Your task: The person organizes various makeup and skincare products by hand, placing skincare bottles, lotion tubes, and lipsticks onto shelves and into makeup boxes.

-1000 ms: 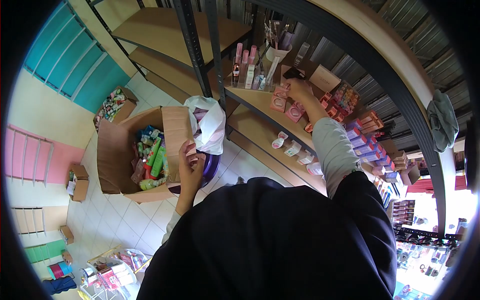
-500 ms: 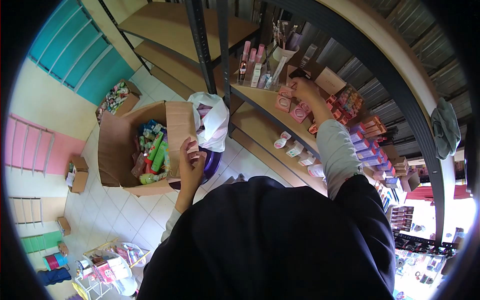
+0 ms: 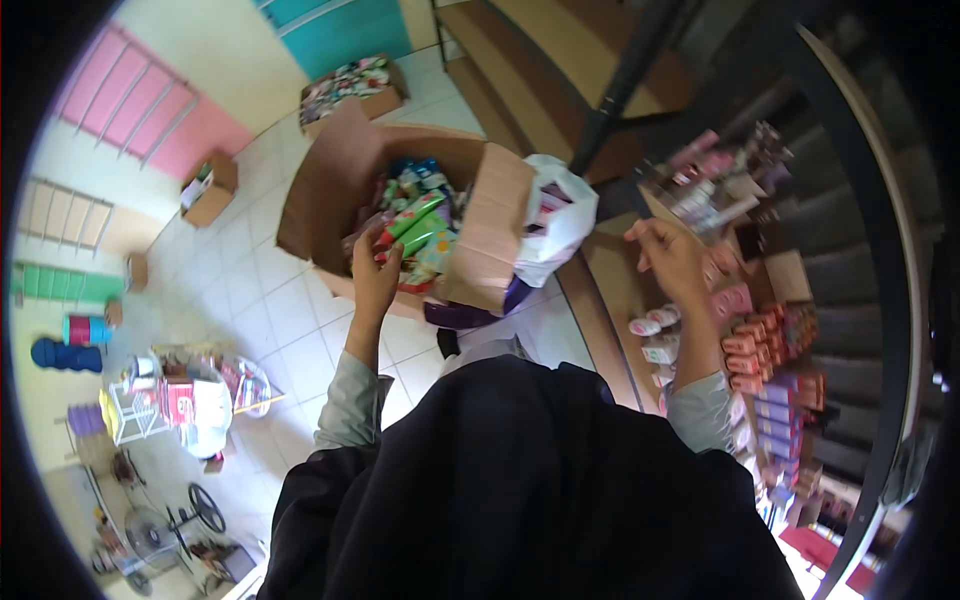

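Observation:
My left hand (image 3: 374, 280) is at the near side of a large open cardboard box (image 3: 488, 232), its fingertips over the contents. Thumb and fingers are apart, and I see nothing held in them. Inside the box, green packets (image 3: 418, 224) lie beside the fingers, among colourful packaged goods. My right hand (image 3: 672, 258) hangs by the shelf edge, fingers loosely bent with a gap to the thumb and nothing visible in them. Closest to it on the shelf are pink boxes (image 3: 732, 300) and orange-red small boxes (image 3: 752, 345).
A white plastic bag (image 3: 558, 225) leans at the box's right side, above a purple basin (image 3: 462, 316). Cosmetics in a clear holder (image 3: 700, 200) stand on the shelf, blurred. Another filled carton (image 3: 385, 102) sits by the wall. A dark metal post (image 3: 615, 95) rises beside the shelves.
The view has turned left toward the box. My right hand has drawn back from the pink boxes on the shelf. My left hand has moved over the box's contents.

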Available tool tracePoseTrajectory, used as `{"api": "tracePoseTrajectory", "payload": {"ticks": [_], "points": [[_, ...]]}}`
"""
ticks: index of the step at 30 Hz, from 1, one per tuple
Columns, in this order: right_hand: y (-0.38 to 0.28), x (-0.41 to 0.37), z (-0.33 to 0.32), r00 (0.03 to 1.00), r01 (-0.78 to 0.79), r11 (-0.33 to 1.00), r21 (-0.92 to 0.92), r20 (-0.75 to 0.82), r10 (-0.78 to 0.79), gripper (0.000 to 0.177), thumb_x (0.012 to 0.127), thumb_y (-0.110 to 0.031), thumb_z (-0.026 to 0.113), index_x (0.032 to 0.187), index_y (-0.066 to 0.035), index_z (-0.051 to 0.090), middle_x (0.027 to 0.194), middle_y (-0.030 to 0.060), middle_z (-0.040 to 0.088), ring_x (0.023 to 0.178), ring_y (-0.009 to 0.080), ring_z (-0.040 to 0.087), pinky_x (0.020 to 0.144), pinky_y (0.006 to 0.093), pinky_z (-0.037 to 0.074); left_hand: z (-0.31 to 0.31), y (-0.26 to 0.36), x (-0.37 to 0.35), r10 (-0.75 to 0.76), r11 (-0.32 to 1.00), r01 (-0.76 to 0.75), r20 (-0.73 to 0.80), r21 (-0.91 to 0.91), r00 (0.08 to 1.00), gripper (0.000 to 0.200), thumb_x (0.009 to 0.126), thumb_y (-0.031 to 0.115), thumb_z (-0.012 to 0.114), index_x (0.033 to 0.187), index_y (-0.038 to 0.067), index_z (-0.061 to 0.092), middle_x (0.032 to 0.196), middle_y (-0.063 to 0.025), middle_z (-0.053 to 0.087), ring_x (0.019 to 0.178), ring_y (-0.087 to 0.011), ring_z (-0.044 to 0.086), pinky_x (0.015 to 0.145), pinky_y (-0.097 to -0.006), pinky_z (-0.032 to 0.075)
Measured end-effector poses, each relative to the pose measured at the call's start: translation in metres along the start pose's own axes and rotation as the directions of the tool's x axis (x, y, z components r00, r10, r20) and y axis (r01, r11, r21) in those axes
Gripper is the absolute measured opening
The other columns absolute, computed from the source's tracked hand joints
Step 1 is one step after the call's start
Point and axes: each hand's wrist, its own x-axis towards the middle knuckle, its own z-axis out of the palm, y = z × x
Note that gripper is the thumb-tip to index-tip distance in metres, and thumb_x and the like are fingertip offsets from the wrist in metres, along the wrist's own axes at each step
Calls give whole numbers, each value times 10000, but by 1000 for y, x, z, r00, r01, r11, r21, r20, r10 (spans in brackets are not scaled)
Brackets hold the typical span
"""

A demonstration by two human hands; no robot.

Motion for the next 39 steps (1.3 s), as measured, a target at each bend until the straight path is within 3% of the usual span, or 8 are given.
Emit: {"api": "tracePoseTrajectory", "payload": {"ticks": [10,12,16,22,27,31,34,39], "points": [[-22,117,219,915,194,978,73,345,-207,265,868,-119,616,1114,-22,590,991,125,668,879,193,652,773,296,507,-59,-118,60,-46,866,-100,276,490,960,384,737,14,627,1115,-22,566,1135,-245,575,1053,-408,557,897,-446,462],[-11,140,266,910,82,992,93,399,-113,307,850,-147,643,1120,-11,586,1004,139,665,890,216,654,793,312,507,-57,-153,73,-104,829,-87,305,552,946,357,760,49,621,1111,-6,588,1064,-252,595,1004,-401,581,864,-453,475],[18,171,346,878,-43,999,9,478,34,357,832,-183,679,1125,-7,577,1024,143,654,927,222,641,814,331,502,-44,-164,106,-390,641,-82,416,763,822,240,850,65,515,1041,-9,639,1123,-224,599,1052,-370,588,893,-415,493],[28,185,385,873,88,981,-174,487,9,441,800,-265,709,1135,-13,575,1012,193,653,949,298,645,830,366,501,-13,-185,138,-651,487,-149,472,860,595,259,854,125,557,1061,-1,646,1219,-182,558,1079,-317,594,895,-384,502],[68,185,430,841,-128,990,-57,524,139,470,834,-293,683,1168,8,545,961,144,656,877,250,634,776,346,500,-12,-178,126,-495,564,-224,543,795,678,287,874,100,522,1124,-24,590,1282,-185,507,1113,-324,567,894,-390,506],[78,187,481,759,-488,871,51,517,396,534,863,-310,657,1237,23,473,1005,134,627,881,223,599,754,325,487,-5,-162,115,-556,612,-227,616,758,558,267,862,78,530,1103,-25,580,1365,-179,412,1161,-326,521,903,-395,507],[73,185,500,833,-381,925,-8,430,347,557,868,-307,644,1278,5,431,1068,165,605,942,241,588,782,332,482,-10,-168,107,-264,604,-321,562,730,784,277,846,73,527,1089,-55,556,1183,-198,503,934,-342,630,826,-393,531],[59,188,510,916,-263,963,58,328,230,511,863,-271,634,1278,-38,449,1106,188,594,1002,286,585,853,356,471,-12,-183,126,-495,580,-132,477,804,727,270,829,55,536,1072,-54,578,1261,-262,434,1009,-340,600,868,-396,513]]}}
